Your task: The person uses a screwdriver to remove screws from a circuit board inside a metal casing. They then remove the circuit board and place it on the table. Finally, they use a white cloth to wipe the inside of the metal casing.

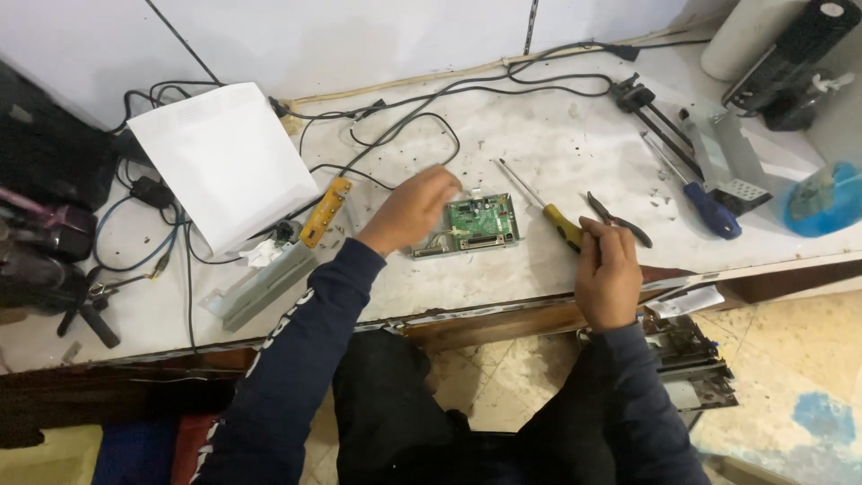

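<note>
Green circuit board (473, 224) partly hidden under left hand (415, 208), perhaps touching.

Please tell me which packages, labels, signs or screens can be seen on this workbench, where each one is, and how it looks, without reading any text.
White paper sheet or envelope: left on the bench, over the cables, four-sided, plain.
White paper slip: at the bench's front edge, right of the right hand, small, rectangular; print too small to tell.
Blue round container: far right, semi-transparent, possibly with a label, unclear.
No screens or signs in view.
</note>
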